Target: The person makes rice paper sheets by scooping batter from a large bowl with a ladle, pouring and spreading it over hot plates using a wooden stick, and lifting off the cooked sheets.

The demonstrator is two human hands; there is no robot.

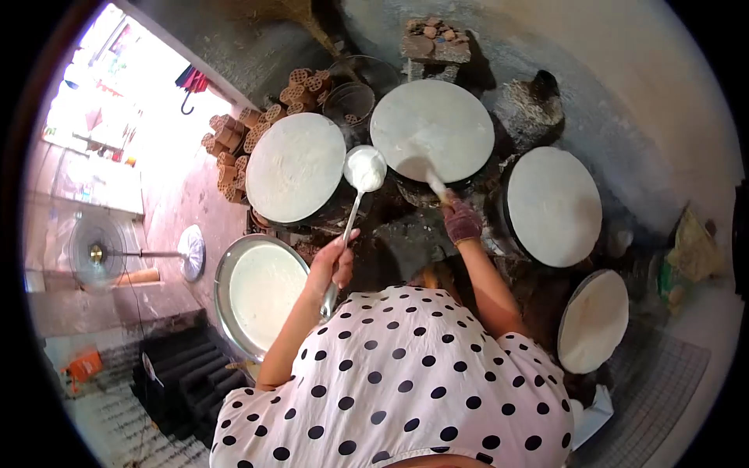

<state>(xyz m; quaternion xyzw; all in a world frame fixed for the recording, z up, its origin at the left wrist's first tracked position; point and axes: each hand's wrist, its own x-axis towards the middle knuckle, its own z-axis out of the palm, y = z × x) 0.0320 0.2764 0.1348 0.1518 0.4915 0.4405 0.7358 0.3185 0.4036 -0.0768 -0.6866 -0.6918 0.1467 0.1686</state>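
A round white griddle (432,121) stands beyond a metal basin (221,288) of white batter (269,296). The left hand (334,261), fingers closed, grips a batter-filled ladle (355,209) by the griddle's near-left edge; the gloved right hand (463,220) clasps a pale tool (437,186) at its near edge.

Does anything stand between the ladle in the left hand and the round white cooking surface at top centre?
Nothing visible does: in this view, the ladle has its bowl beside the left edge of the cooking surface. The gloved right hand holds a pale tool at the near edge, but farther right, not between them.
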